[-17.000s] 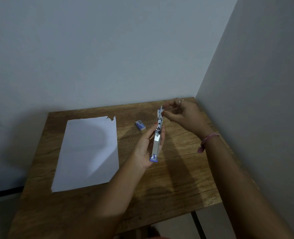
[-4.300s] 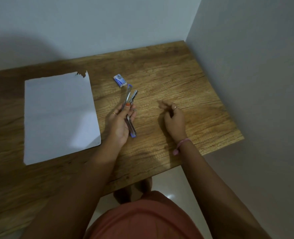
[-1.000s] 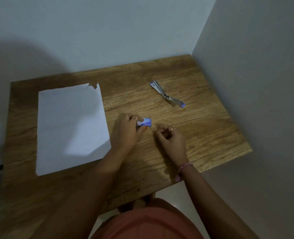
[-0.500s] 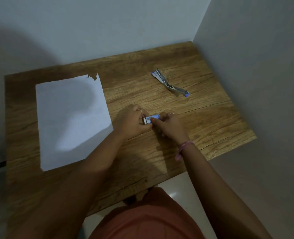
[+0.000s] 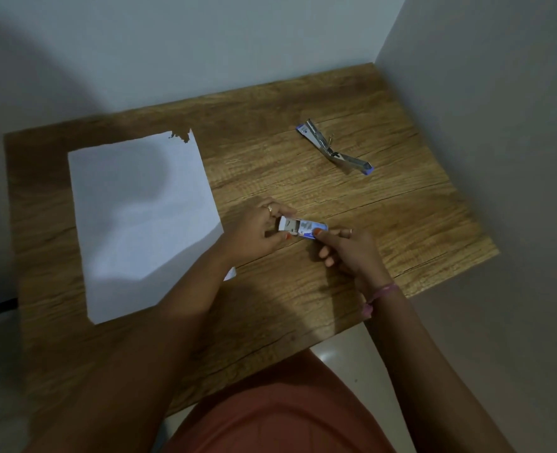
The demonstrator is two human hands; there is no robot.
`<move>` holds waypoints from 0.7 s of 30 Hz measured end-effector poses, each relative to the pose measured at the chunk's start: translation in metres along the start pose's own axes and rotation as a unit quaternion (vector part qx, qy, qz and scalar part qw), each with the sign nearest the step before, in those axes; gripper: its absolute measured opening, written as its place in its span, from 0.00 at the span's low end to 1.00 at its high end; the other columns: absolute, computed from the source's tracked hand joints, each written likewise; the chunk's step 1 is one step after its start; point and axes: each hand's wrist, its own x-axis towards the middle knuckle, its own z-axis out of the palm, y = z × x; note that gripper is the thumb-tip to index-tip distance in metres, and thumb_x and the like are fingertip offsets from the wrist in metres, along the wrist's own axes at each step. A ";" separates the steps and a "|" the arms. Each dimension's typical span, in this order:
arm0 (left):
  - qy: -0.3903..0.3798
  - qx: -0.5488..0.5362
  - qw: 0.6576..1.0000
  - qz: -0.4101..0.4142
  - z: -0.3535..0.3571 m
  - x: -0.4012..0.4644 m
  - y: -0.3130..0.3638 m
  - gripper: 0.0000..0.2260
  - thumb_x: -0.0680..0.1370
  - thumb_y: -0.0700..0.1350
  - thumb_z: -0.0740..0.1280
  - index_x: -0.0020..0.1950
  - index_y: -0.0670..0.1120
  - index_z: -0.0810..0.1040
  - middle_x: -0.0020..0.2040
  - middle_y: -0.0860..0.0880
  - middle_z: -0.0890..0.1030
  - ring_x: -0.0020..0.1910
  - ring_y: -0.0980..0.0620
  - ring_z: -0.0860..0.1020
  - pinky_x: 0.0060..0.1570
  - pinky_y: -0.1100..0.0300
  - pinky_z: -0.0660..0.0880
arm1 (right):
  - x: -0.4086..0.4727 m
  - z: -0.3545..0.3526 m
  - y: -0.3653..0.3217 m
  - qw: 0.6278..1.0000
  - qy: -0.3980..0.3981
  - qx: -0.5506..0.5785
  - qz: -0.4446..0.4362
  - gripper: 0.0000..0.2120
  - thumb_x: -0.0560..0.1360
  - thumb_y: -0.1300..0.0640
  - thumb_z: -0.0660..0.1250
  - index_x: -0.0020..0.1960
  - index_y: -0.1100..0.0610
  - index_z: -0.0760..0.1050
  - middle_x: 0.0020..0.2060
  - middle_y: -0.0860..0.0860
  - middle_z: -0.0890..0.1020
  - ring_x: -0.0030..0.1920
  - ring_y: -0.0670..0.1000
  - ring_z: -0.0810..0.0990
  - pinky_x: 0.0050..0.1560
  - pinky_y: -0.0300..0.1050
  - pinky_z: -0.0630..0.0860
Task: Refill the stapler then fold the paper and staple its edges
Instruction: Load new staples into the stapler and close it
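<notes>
A small blue and white staple box (image 5: 303, 228) sits between my two hands, just above the middle of the wooden table (image 5: 417, 220). My left hand (image 5: 254, 233) pinches its white inner end, which has slid out to the left. My right hand (image 5: 349, 248) grips the blue sleeve with thumb and fingers. The metal stapler (image 5: 334, 152), with blue ends, lies swung wide open at the far right of the table, apart from both hands. A white sheet of paper (image 5: 140, 217) with a torn top corner lies flat on the left.
The table stands in a corner, with walls along its far and right edges. Its near edge runs just past my forearms, and my lap in orange cloth (image 5: 280, 410) is below it.
The box's white inner tray has slid further out to the left between my hands. The stapler and the paper lie as before.
</notes>
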 end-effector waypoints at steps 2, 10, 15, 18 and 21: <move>0.002 -0.013 1.000 0.002 -0.001 -0.001 -0.001 0.18 0.74 0.37 0.71 0.64 0.44 0.77 0.57 0.52 0.75 0.54 0.67 0.71 0.53 0.79 0.66 | -0.002 -0.002 0.003 1.000 -0.001 -0.002 0.002 0.09 0.72 0.50 0.72 0.42 0.56 0.81 0.26 0.49 0.82 0.20 0.42 0.73 0.19 0.33 0.63; 0.006 -0.016 1.000 0.015 -0.002 -0.001 -0.003 0.19 0.75 0.37 0.69 0.65 0.47 0.77 0.57 0.51 0.76 0.56 0.55 0.74 0.57 0.65 0.71 | -0.003 -0.001 -0.003 0.970 0.088 -0.183 -0.137 0.15 0.69 0.46 0.75 0.47 0.55 0.75 0.28 0.46 0.77 0.27 0.42 0.74 0.28 0.38 0.70; 0.030 0.007 0.999 0.045 0.000 -0.002 -0.004 0.18 0.75 0.37 0.70 0.65 0.44 0.77 0.56 0.51 0.77 0.52 0.62 0.73 0.53 0.68 0.71 | 0.000 0.003 -0.021 0.876 0.082 -0.369 -0.299 0.08 0.74 0.49 0.69 0.47 0.52 0.76 0.31 0.44 0.76 0.32 0.44 0.74 0.31 0.44 0.69; 0.041 0.023 0.997 0.064 0.001 -0.003 -0.004 0.18 0.75 0.37 0.69 0.64 0.42 0.77 0.56 0.52 0.77 0.51 0.63 0.71 0.54 0.75 0.64 | 0.003 0.009 -0.034 0.827 -0.016 -0.429 -0.362 0.06 0.75 0.51 0.68 0.46 0.53 0.79 0.35 0.46 0.76 0.38 0.48 0.75 0.36 0.47 0.71; 0.041 0.034 0.996 0.066 0.001 -0.002 -0.004 0.16 0.74 0.35 0.69 0.63 0.40 0.78 0.57 0.45 0.79 0.56 0.51 0.74 0.56 0.63 0.67 | 0.009 0.017 -0.046 0.776 -0.059 -0.501 -0.379 0.08 0.76 0.50 0.67 0.51 0.52 0.81 0.42 0.49 0.81 0.41 0.49 0.77 0.38 0.43 0.68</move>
